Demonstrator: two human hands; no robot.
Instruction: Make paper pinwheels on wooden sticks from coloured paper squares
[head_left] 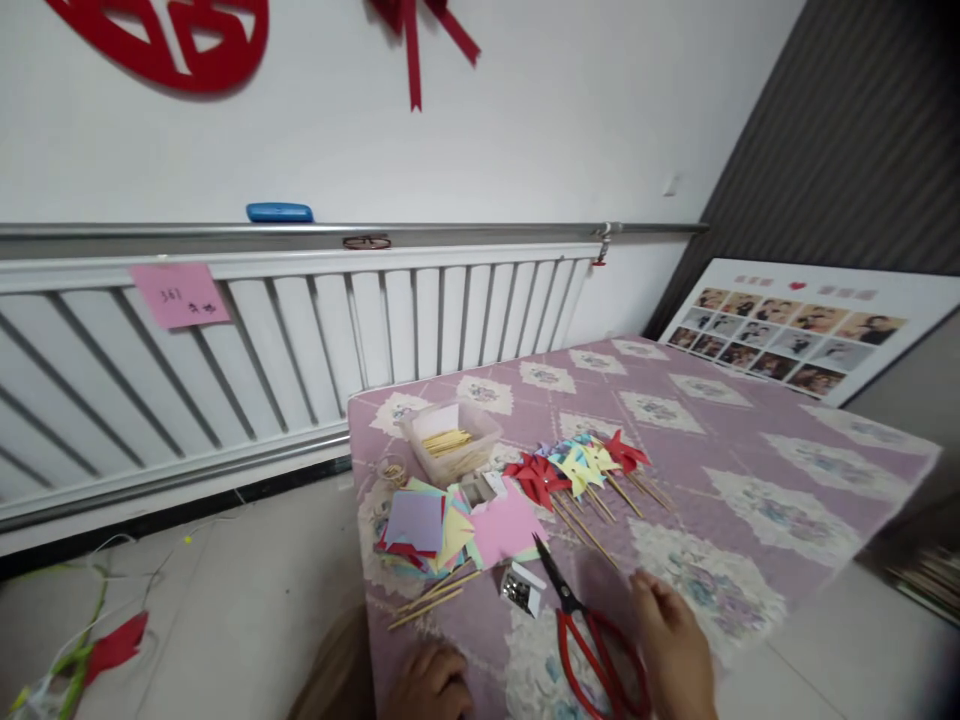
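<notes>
My right hand (673,648) lies on the purple patterned tablecloth (750,430) with its fingers flat and apart, just right of red-handled scissors (585,635) whose black blades point up-left. My left hand (431,685) rests at the table's near edge with its fingers curled; nothing shows in it. Ahead of the hands lie a pink paper square (506,528), a stack of coloured paper squares (421,528), thin wooden sticks (431,598) and a small open box of pins (521,588). Finished paper pinwheels on sticks (577,468) lie further back.
A clear plastic tub with sticks (450,440) and a small round container (391,470) stand near the table's far left corner. A white radiator (300,340) lines the wall. A photo board (795,325) leans at right. Red paper scraps (112,645) lie on the floor.
</notes>
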